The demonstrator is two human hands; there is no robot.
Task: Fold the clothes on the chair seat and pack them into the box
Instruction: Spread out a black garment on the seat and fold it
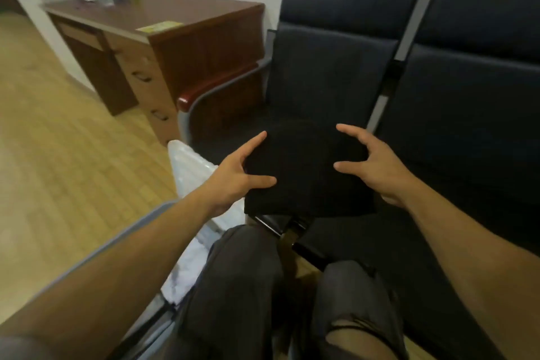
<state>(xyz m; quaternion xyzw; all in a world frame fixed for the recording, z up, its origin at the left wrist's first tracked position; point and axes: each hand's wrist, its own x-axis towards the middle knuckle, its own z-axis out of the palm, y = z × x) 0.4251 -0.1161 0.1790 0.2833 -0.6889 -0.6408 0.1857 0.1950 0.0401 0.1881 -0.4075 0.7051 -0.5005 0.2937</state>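
Hands (306, 166) flank folded black garment (306, 178) on chair seat (321, 90); desk (163, 20) behind.

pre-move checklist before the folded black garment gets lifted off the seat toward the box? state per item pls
1. Garment folded: ok. The black garment lies as a compact rectangle on the chair seat.
2. Left hand placed: ok. It sits at the garment's left edge, thumb on top.
3. Right hand placed: not ok. Its fingers are spread at the right edge, with no grip shown yet.
4. Garment fully supported: not ok. Its near edge overhangs the front of the seat.
5. Box ready: cannot tell. A clear plastic container stands left of the chair, mostly hidden by the left arm.
6. More clothes left to fold: cannot tell. Black on black hides detail.
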